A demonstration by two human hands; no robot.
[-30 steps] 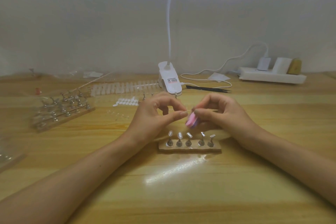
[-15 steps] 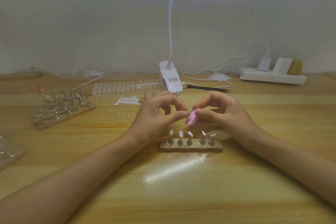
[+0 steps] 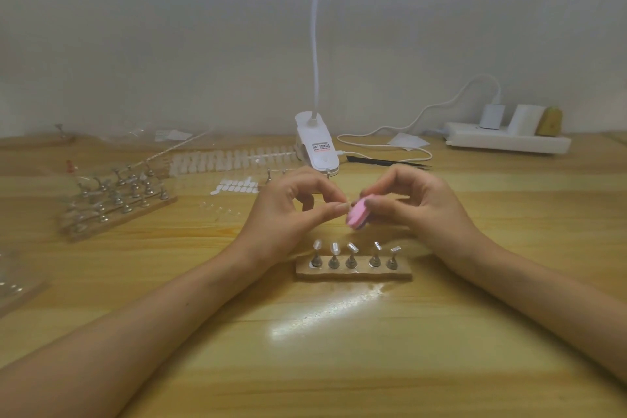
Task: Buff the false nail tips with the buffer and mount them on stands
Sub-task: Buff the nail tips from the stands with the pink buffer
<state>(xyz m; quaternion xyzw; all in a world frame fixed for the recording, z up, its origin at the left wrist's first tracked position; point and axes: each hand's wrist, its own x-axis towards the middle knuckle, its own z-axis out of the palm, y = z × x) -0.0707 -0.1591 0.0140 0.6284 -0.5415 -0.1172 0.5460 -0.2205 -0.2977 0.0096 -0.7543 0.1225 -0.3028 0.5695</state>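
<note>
Plain pale wall at the back, and a yellowish wood tabletop fills the lower half of the frame, with a bright glare patch low in the middle.

Only the head view here. Both forearms come in from the bottom corners and meet mid-frame. My right hand has its fingers curled around the pink buffer, gripping it dead centre of the picture. My left hand has thumb and forefinger pinched tight right against the buffer's left edge. They seem to hold a clear nail tip, but it's tiny and I can barely make it out.

Just below the hands sits a wooden stand strip with five metal stands in a row. Each carries a mounted tip, and they're tilted at slightly different angles.

Over at centre left there's a bigger cluster of stands on wooden bases. Behind the left hand is a long row of loose tips, with a small sheet of white tabs in front of it. A white clip lamp stands top centre, its neck going up out of frame. Black tweezers lie just right of it, and a white power strip sits at the upper right against the wall.
</note>
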